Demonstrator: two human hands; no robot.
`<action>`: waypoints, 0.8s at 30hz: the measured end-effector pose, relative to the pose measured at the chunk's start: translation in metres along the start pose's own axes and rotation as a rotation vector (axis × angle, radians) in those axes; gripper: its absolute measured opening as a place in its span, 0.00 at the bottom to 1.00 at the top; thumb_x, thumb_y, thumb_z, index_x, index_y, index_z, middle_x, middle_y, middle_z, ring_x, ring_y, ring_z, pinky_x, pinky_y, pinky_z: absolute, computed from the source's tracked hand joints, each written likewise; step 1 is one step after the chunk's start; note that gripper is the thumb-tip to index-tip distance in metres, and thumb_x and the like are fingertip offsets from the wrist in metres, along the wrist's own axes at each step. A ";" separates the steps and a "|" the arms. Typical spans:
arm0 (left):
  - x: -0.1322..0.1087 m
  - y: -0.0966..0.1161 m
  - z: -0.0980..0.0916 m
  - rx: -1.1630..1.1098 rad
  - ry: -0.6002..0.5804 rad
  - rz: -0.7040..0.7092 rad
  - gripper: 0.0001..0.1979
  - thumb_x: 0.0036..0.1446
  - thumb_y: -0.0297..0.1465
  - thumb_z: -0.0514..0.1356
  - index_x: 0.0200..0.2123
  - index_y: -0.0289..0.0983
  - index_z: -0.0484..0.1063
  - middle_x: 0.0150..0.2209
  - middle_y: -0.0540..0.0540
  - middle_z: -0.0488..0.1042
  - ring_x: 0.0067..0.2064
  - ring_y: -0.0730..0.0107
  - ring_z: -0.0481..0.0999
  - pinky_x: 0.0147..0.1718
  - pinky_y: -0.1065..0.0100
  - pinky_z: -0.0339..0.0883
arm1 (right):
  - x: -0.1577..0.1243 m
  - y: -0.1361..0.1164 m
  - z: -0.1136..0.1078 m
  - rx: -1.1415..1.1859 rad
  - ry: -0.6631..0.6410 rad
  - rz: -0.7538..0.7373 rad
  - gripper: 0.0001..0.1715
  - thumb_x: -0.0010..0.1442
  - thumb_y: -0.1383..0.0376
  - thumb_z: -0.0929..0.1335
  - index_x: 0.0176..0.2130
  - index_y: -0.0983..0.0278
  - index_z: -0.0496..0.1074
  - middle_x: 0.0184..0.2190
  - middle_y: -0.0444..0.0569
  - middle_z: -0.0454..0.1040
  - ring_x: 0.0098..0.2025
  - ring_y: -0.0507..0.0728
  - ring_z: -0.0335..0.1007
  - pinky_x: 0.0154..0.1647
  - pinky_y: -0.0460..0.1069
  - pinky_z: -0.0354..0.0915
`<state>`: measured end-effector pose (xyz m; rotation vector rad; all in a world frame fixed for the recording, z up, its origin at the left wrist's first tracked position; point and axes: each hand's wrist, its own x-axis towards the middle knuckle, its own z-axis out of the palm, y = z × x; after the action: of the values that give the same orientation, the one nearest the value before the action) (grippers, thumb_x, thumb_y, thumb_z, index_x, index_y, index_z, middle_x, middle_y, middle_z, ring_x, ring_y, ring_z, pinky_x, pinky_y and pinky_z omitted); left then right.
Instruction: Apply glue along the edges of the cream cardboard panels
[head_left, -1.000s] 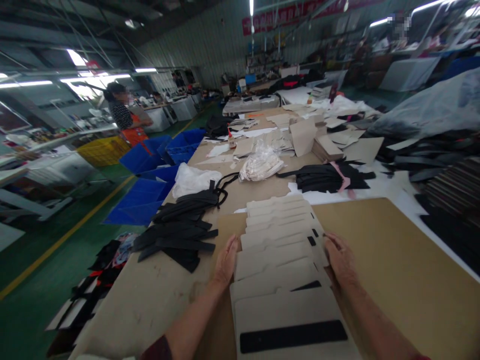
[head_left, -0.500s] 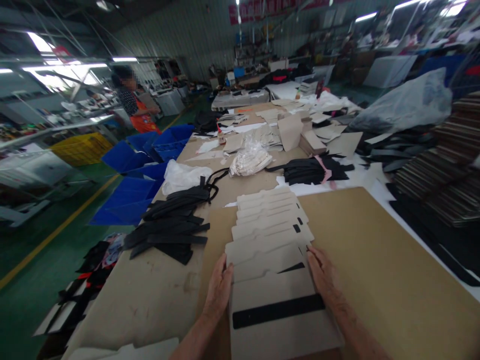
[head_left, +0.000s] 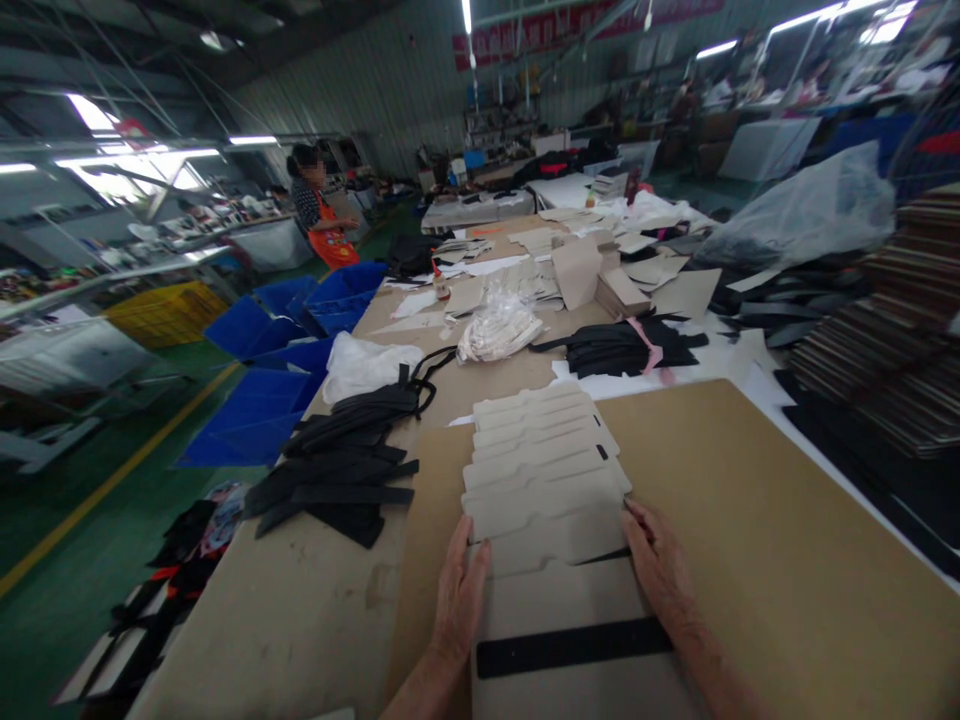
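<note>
Black strips by tabletop's left edge; clear bag beyond. Beige cards overlap near brown board's left edge, nearest black-banded. Our left hand spread, touching; right hand touching, grip unclear.

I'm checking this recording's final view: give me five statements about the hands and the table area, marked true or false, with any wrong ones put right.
1. The nearest grey board has a black strip across it. True.
2. The left hand is at the left edge of the overlapping boards. True.
3. The right hand lies flat on that black strip. False: it is at the boards' right edge, beyond the strip.
4. A pink tie goes around the black bundle beyond the boards. True.
5. The blue bins stand to the right of the table. False: they are on its left.
</note>
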<state>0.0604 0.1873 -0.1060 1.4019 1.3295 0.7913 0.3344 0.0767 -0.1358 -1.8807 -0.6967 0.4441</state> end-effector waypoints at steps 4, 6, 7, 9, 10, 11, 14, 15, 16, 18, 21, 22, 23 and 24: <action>0.005 0.002 0.006 0.023 -0.010 0.005 0.35 0.56 0.48 0.58 0.63 0.36 0.61 0.66 0.40 0.60 0.67 0.56 0.56 0.67 0.56 0.48 | 0.007 -0.003 0.002 0.000 0.016 -0.018 0.30 0.59 0.48 0.62 0.47 0.68 0.72 0.47 0.59 0.74 0.48 0.63 0.70 0.52 0.58 0.66; 0.007 0.005 0.007 0.049 -0.016 0.004 0.36 0.57 0.48 0.58 0.63 0.34 0.60 0.66 0.38 0.59 0.68 0.56 0.56 0.67 0.56 0.47 | 0.009 -0.003 0.003 -0.014 0.025 -0.048 0.29 0.59 0.48 0.62 0.46 0.68 0.73 0.47 0.60 0.74 0.48 0.63 0.70 0.53 0.59 0.65; 0.007 0.007 0.008 0.064 -0.018 0.005 0.36 0.57 0.47 0.57 0.63 0.34 0.59 0.66 0.38 0.59 0.68 0.56 0.56 0.67 0.57 0.47 | 0.010 -0.002 0.004 -0.021 0.029 -0.059 0.29 0.59 0.48 0.62 0.46 0.67 0.73 0.47 0.60 0.74 0.49 0.63 0.69 0.53 0.60 0.65; 0.006 0.010 0.007 0.095 -0.023 0.007 0.35 0.58 0.46 0.57 0.63 0.33 0.59 0.67 0.39 0.58 0.68 0.57 0.56 0.67 0.57 0.46 | 0.010 0.002 0.004 -0.034 0.031 -0.078 0.29 0.60 0.49 0.61 0.47 0.67 0.73 0.48 0.60 0.74 0.50 0.64 0.69 0.55 0.61 0.64; 0.005 0.012 0.007 0.111 -0.025 0.007 0.35 0.58 0.46 0.56 0.63 0.33 0.59 0.66 0.39 0.59 0.68 0.57 0.56 0.67 0.57 0.46 | 0.009 0.004 0.004 -0.041 0.031 -0.089 0.29 0.60 0.49 0.61 0.47 0.67 0.73 0.49 0.60 0.74 0.51 0.64 0.69 0.56 0.61 0.63; 0.002 0.013 0.007 0.126 -0.027 0.006 0.34 0.58 0.46 0.56 0.63 0.33 0.59 0.66 0.38 0.59 0.68 0.57 0.56 0.68 0.56 0.46 | 0.009 0.006 0.004 -0.050 0.029 -0.104 0.28 0.60 0.49 0.61 0.48 0.67 0.73 0.50 0.60 0.73 0.52 0.64 0.68 0.57 0.62 0.63; -0.006 0.013 0.006 0.167 -0.034 0.009 0.33 0.58 0.45 0.56 0.63 0.34 0.61 0.66 0.38 0.59 0.68 0.56 0.56 0.68 0.55 0.45 | 0.008 0.011 0.005 -0.092 0.024 -0.170 0.27 0.62 0.50 0.61 0.49 0.66 0.73 0.51 0.61 0.72 0.54 0.64 0.67 0.59 0.63 0.61; -0.009 0.012 0.006 0.178 -0.035 0.013 0.33 0.58 0.44 0.56 0.63 0.34 0.61 0.66 0.38 0.59 0.68 0.56 0.55 0.68 0.55 0.44 | 0.008 0.012 0.005 -0.108 0.026 -0.193 0.27 0.62 0.50 0.62 0.49 0.66 0.72 0.51 0.61 0.72 0.54 0.64 0.67 0.59 0.63 0.61; -0.011 0.011 0.006 0.187 -0.035 0.019 0.33 0.58 0.44 0.56 0.62 0.34 0.61 0.66 0.38 0.59 0.68 0.56 0.55 0.68 0.54 0.44 | 0.008 0.012 0.005 -0.122 0.031 -0.216 0.26 0.62 0.51 0.62 0.49 0.66 0.72 0.51 0.61 0.72 0.53 0.65 0.67 0.59 0.63 0.61; -0.014 0.009 0.007 0.200 -0.031 0.029 0.32 0.58 0.44 0.57 0.62 0.34 0.61 0.66 0.37 0.58 0.68 0.55 0.54 0.68 0.53 0.45 | 0.008 0.013 0.006 -0.136 0.040 -0.250 0.26 0.62 0.51 0.62 0.48 0.67 0.72 0.50 0.62 0.72 0.52 0.65 0.67 0.58 0.63 0.62; -0.015 0.009 0.007 0.204 -0.018 0.052 0.31 0.57 0.44 0.58 0.60 0.34 0.64 0.66 0.37 0.59 0.68 0.54 0.55 0.67 0.53 0.47 | 0.008 0.013 0.005 -0.146 0.037 -0.277 0.26 0.63 0.50 0.62 0.48 0.67 0.72 0.49 0.61 0.72 0.52 0.64 0.67 0.57 0.63 0.62; -0.015 0.009 0.006 0.202 -0.010 0.058 0.31 0.56 0.44 0.58 0.60 0.34 0.64 0.65 0.37 0.60 0.67 0.54 0.56 0.67 0.53 0.47 | 0.008 0.013 0.005 -0.150 0.034 -0.289 0.26 0.63 0.50 0.62 0.48 0.67 0.71 0.48 0.61 0.72 0.52 0.64 0.67 0.57 0.63 0.62; -0.016 0.010 0.006 0.198 -0.002 0.061 0.31 0.56 0.44 0.58 0.59 0.34 0.65 0.65 0.37 0.61 0.67 0.54 0.57 0.67 0.53 0.48 | 0.008 0.013 0.004 -0.154 0.034 -0.303 0.25 0.63 0.50 0.63 0.48 0.66 0.71 0.48 0.60 0.71 0.52 0.64 0.66 0.57 0.63 0.61; -0.016 0.011 0.005 0.194 0.007 0.063 0.31 0.56 0.44 0.58 0.59 0.34 0.64 0.64 0.36 0.61 0.67 0.54 0.57 0.67 0.53 0.48 | 0.008 0.014 0.003 -0.157 0.034 -0.320 0.25 0.63 0.50 0.63 0.48 0.66 0.71 0.48 0.59 0.71 0.52 0.64 0.66 0.57 0.63 0.61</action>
<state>0.0654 0.1721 -0.0937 1.6007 1.4025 0.7240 0.3424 0.0801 -0.1498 -1.8725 -1.0135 0.1561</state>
